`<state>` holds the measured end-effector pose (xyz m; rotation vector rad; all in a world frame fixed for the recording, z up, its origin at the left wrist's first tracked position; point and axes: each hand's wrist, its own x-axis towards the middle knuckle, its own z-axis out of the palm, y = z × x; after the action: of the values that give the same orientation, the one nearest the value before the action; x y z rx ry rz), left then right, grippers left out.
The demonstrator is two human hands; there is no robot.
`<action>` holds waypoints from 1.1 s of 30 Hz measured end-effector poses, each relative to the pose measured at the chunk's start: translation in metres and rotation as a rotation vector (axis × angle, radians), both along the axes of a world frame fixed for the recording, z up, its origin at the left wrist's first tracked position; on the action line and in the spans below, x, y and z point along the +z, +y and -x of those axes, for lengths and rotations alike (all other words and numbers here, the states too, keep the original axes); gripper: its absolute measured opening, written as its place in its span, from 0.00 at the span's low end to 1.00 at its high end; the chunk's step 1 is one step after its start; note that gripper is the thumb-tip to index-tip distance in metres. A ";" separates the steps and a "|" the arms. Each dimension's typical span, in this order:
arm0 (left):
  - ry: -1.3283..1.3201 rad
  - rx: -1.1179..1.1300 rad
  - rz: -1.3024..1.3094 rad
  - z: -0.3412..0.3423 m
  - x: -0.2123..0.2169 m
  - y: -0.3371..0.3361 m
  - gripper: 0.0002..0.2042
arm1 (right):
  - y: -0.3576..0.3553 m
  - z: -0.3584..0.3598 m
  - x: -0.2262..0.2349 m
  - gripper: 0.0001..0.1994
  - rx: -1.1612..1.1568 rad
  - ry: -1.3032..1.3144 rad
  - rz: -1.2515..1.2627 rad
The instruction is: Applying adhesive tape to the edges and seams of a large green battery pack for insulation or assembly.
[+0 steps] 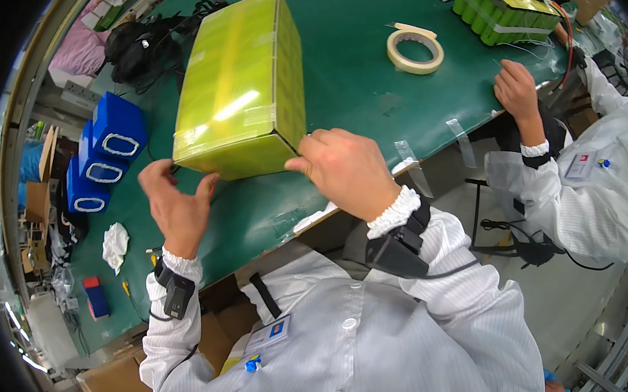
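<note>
A worker's right hand [346, 170] pinches the near right corner of a yellow-wrapped battery pack [243, 85] on the green surface [354, 80], while the left hand [175, 202], fingers curled and half open, touches the pack's near lower edge. Smoothing the wrap seems to call for firm thumb pressure along that edge, with the right hand steadying the block against sliding. The pack lies flat, its long axis running away from the worker, slightly rightward. Blue battery packs [105, 155] sit left; a tape roll [415, 50] lies beyond.

Green table [355, 73] bears yellow block [241, 85], tape roll [415, 52].
</note>
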<state>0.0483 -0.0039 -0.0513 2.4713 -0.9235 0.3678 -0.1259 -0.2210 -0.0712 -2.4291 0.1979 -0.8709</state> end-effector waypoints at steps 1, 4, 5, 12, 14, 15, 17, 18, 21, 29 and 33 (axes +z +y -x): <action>-0.263 -0.078 0.075 -0.004 -0.004 0.007 0.35 | 0.000 0.008 0.008 0.13 0.000 0.012 0.005; -0.648 -0.212 0.103 0.002 -0.006 0.005 0.46 | -0.007 0.052 0.015 0.11 -0.124 -0.067 -0.088; -0.781 -0.264 0.040 0.003 -0.007 0.003 0.51 | -0.013 0.067 0.014 0.12 -0.232 -0.112 -0.178; -0.997 -0.486 -0.299 0.020 -0.023 -0.021 0.32 | -0.041 0.173 -0.064 0.11 -0.522 -0.053 -1.082; -0.979 -0.553 -0.328 0.024 -0.027 -0.031 0.30 | -0.035 0.182 -0.079 0.12 -0.482 -0.052 -1.168; -0.983 -0.566 -0.327 0.026 -0.027 -0.035 0.30 | -0.033 0.184 -0.083 0.13 -0.432 -0.046 -1.254; -0.894 -0.656 -0.404 0.031 -0.028 -0.042 0.26 | -0.029 0.178 -0.089 0.14 -0.397 -0.099 -1.267; -0.828 -0.683 -0.395 0.037 -0.027 -0.046 0.24 | -0.030 0.173 -0.086 0.13 -0.358 -0.065 -1.099; -0.711 -0.765 -0.427 0.052 -0.031 -0.061 0.21 | -0.034 0.165 -0.068 0.09 -0.332 0.011 -0.914; -0.288 -0.768 -0.288 0.092 -0.044 -0.085 0.16 | -0.042 0.156 -0.032 0.09 -0.259 0.124 -1.262; -0.255 -0.789 -0.293 0.091 -0.044 -0.086 0.15 | -0.058 0.152 -0.008 0.09 -0.180 0.131 -1.523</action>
<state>-0.0427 -0.0899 -0.0953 2.0855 -2.0659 0.2795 -0.2775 -0.2794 -0.0795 -1.0205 0.7872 -0.3248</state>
